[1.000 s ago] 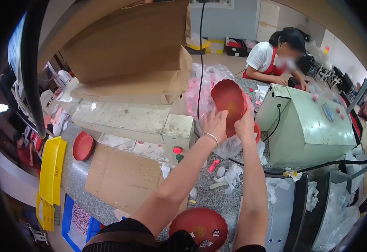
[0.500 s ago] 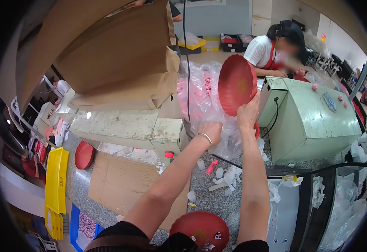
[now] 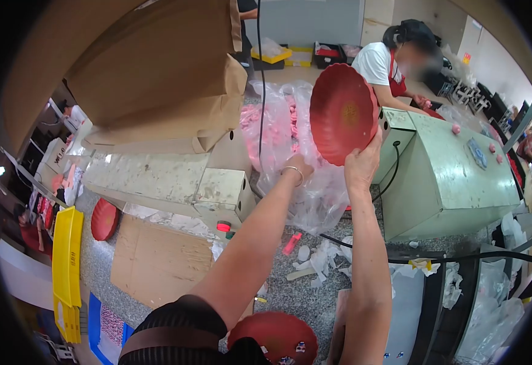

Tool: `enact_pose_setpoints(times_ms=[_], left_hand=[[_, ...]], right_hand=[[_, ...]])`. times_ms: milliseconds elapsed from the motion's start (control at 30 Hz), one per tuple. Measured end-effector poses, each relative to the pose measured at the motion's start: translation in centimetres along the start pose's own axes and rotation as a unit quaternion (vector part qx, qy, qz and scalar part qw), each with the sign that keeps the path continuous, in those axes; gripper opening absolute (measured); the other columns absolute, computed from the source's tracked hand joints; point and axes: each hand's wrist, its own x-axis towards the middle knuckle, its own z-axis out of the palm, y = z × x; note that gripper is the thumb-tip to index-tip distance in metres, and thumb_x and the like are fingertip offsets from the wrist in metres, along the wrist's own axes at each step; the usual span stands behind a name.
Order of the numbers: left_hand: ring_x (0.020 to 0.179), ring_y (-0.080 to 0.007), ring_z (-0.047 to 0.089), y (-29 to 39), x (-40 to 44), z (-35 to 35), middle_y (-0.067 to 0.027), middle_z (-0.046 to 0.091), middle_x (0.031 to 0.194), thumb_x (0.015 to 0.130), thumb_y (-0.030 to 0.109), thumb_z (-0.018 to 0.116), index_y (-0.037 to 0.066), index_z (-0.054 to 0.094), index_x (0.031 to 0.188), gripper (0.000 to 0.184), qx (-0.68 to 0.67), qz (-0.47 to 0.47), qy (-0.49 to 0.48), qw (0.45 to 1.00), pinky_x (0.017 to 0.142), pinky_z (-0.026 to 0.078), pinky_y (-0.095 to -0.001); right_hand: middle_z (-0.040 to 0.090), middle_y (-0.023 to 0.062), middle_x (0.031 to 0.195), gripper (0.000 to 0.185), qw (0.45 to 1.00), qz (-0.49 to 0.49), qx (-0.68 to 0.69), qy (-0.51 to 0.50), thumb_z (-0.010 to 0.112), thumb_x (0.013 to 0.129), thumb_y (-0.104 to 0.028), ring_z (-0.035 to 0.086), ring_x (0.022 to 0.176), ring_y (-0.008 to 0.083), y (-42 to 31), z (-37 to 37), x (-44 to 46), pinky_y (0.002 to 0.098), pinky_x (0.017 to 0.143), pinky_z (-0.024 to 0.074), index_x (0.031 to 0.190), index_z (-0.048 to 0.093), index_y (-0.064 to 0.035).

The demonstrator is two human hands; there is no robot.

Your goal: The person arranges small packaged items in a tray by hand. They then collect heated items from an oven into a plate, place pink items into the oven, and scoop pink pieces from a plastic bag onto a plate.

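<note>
A red bowl [image 3: 342, 115] with a scalloped rim is held up and tilted, its inside facing me. My right hand [image 3: 363, 164] grips its lower rim. To its left, my left hand [image 3: 298, 168], with a bracelet at the wrist, is closed on the clear plastic bag [image 3: 321, 198]. Small pink pieces [image 3: 257, 125] show inside and through the bag's far part. The left fingertips are partly hidden in the plastic. Close to my body, a second red bowl [image 3: 272, 331] holds a few small printed pieces.
Pale green machine housings stand at left [image 3: 150, 176] and right [image 3: 448, 170]. A black cable [image 3: 262, 79] hangs before the bag. Cardboard [image 3: 156, 255], a red dish [image 3: 105, 219], paper scraps [image 3: 324, 258] and yellow trays [image 3: 67, 255] lie around. A co-worker [image 3: 378, 67] sits beyond the right housing.
My left hand has moved farther from me along the bag. The raised bowl has shifted slightly up and left and turned more toward me. The view has swung slightly.
</note>
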Motion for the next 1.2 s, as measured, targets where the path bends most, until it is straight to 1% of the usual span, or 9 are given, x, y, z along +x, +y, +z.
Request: enact_pose_setpoints(times_ms=[300, 533, 633, 867, 933, 967, 1033, 1133, 1200], left_hand=[[0.102, -0.0358, 0.057, 5.5, -6.5, 2.4, -0.0211, 0.061, 0.107, 0.079, 0.014, 0.05, 0.002, 0.056, 0.111, 0.035, -0.07, 0.517, -0.108, 0.846, 0.089, 0.044, -0.0429], [0.108, -0.0351, 0.057, 4.0, -2.1, 0.2, -0.0197, 0.06, 0.115, 0.085, 0.017, 0.043, 0.006, 0.053, 0.123, 0.04, -0.068, 0.343, -0.15, 0.925, 0.098, 0.039, -0.0423], [0.116, -0.0308, 0.052, 3.4, -1.7, 0.5, -0.0176, 0.055, 0.125, 0.087, 0.021, 0.043, 0.01, 0.043, 0.134, 0.048, 0.155, 0.392, 0.12, 0.899, 0.107, 0.027, -0.0468], [0.14, -0.0215, 0.02, -5.0, 4.3, 4.5, -0.0062, 0.043, 0.141, 0.091, 0.035, 0.037, 0.019, 0.03, 0.144, 0.056, 0.449, 0.026, -0.249, 0.857, 0.113, 0.009, -0.0453], [0.138, -0.0207, 0.026, -20.2, 15.7, 14.0, -0.0037, 0.037, 0.146, 0.09, 0.031, 0.044, 0.016, 0.028, 0.145, 0.059, 0.603, 0.264, 0.494, 0.568, 0.113, 0.013, -0.0405], [0.138, -0.0207, 0.026, -12.9, 11.1, 12.4, -0.0037, 0.037, 0.146, 0.09, 0.031, 0.044, 0.016, 0.028, 0.145, 0.059, 0.601, 0.263, 0.498, 0.567, 0.113, 0.013, -0.0405], [0.134, -0.0211, 0.033, -4.8, 1.8, 1.3, -0.0026, 0.037, 0.146, 0.089, 0.029, 0.046, 0.017, 0.04, 0.139, 0.052, 0.447, 0.054, -0.152, 0.88, 0.109, 0.023, -0.0379], [0.106, -0.0221, 0.059, 0.7, -2.6, -2.2, -0.0078, 0.064, 0.112, 0.084, 0.023, 0.054, 0.008, 0.059, 0.116, 0.036, 0.331, 0.263, 0.166, 0.891, 0.087, 0.044, -0.038], [0.107, -0.0222, 0.058, 1.2, -1.6, -1.4, -0.0084, 0.064, 0.112, 0.084, 0.023, 0.053, 0.008, 0.058, 0.117, 0.037, 0.311, 0.312, 0.129, 0.888, 0.09, 0.04, -0.0393]], right_hand=[[0.046, 0.0235, 0.128, 0.061, 0.994, 0.018, -0.022, -0.101, 0.045, 0.075, 0.008, 0.049, 0.113, 0.0423, -1.1, 3.0, 2.2, 0.0451, 0.095, 0.0417, 0.134, 0.032, -0.0009], [0.048, 0.0194, 0.117, 0.07, 0.965, -0.124, -0.226, -0.055, 0.054, 0.074, 0.008, 0.055, 0.1, 0.0401, 5.2, 1.7, 2.0, 0.0468, 0.081, 0.0489, 0.137, 0.026, -0.0047], [0.047, 0.0185, 0.118, 0.071, 0.961, -0.101, -0.245, -0.079, 0.055, 0.074, 0.008, 0.055, 0.1, 0.0401, 5.9, 0.6, 2.0, 0.0468, 0.082, 0.0491, 0.137, 0.026, -0.0054], [0.047, 0.0177, 0.12, 0.071, 0.959, -0.099, -0.243, -0.105, 0.055, 0.074, 0.008, 0.055, 0.101, 0.0393, 5.5, 2.1, 2.1, 0.0463, 0.083, 0.0492, 0.137, 0.027, -0.0071], [0.047, 0.0176, 0.12, 0.071, 0.96, -0.111, -0.238, -0.098, 0.055, 0.073, 0.009, 0.055, 0.101, 0.0393, 5.1, 3.0, 2.4, 0.0462, 0.083, 0.0492, 0.136, 0.027, -0.0073], [0.048, 0.0177, 0.12, 0.072, 0.965, -0.135, -0.206, -0.09, 0.055, 0.073, 0.01, 0.055, 0.101, 0.0396, 5.0, 3.6, 2.4, 0.046, 0.084, 0.049, 0.137, 0.027, -0.0077], [0.048, 0.0178, 0.12, 0.073, 0.967, -0.161, -0.176, -0.089, 0.054, 0.072, 0.011, 0.055, 0.102, 0.0399, 5.1, 4.5, 2.3, 0.0457, 0.084, 0.0487, 0.137, 0.027, -0.008], [0.048, 0.0171, 0.123, 0.07, 0.956, -0.167, -0.197, -0.138, 0.055, 0.076, 0.005, 0.052, 0.111, 0.0376, 5.4, 6.0, 2.6, 0.0441, 0.089, 0.0477, 0.138, 0.028, -0.008], [0.048, 0.017, 0.123, 0.069, 0.951, -0.176, -0.201, -0.153, 0.054, 0.075, 0.006, 0.052, 0.11, 0.0369, 6.0, 6.5, 2.5, 0.0431, 0.09, 0.0472, 0.138, 0.028, -0.0074]])
